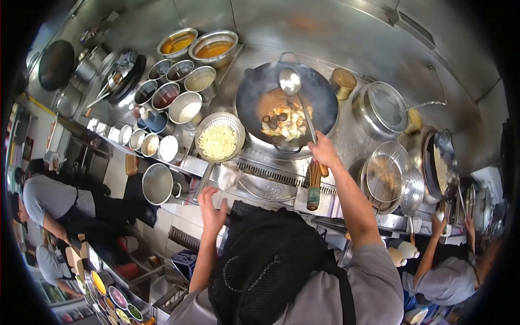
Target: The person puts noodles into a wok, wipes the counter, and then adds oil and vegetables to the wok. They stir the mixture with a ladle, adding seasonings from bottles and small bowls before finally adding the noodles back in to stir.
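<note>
My right hand (325, 151) is closed around the handle of a metal ladle (290, 81), whose bowl hangs over a large black wok (325, 103). In the wok, brown sauce steams around pale chopped pieces and dark mushroom-like slices (281, 123). My left hand (212, 211) has its fingers apart and holds nothing; it is by the handle end of a perforated strainer (205, 127). Pale noodles (218, 142) fill that strainer, left of the wok. A white cloth (229, 176) lies beside its handle. Below my right hand is a bamboo brush (314, 187) with a green band.
Metal pots of sauces and liquids (185, 106) crowd the left. An empty-looking pot (157, 184) sits at the counter edge. Right are a lidded steel pot (381, 110), a wire strainer (387, 170) and another person's hands (440, 225). Other people (59, 200) stand at far left.
</note>
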The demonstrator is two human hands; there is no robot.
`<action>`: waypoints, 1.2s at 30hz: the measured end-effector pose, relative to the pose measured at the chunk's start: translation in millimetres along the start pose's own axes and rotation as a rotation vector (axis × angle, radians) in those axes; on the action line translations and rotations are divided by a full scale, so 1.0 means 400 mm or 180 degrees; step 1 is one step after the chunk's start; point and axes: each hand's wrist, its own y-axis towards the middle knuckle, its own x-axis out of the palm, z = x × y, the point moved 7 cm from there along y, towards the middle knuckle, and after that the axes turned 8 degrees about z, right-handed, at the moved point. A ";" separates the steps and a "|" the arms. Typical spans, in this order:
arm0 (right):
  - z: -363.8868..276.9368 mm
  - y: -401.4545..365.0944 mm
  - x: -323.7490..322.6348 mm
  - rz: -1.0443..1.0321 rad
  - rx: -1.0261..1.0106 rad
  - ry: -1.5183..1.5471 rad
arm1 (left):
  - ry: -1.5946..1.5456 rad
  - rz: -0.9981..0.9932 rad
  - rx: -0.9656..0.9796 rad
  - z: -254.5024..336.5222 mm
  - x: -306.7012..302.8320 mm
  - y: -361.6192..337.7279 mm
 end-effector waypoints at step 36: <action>-0.061 -0.136 0.145 0.0479 0.0498 0.0464 | -0.3045 -0.2644 -0.3560 -0.454 0.194 0.047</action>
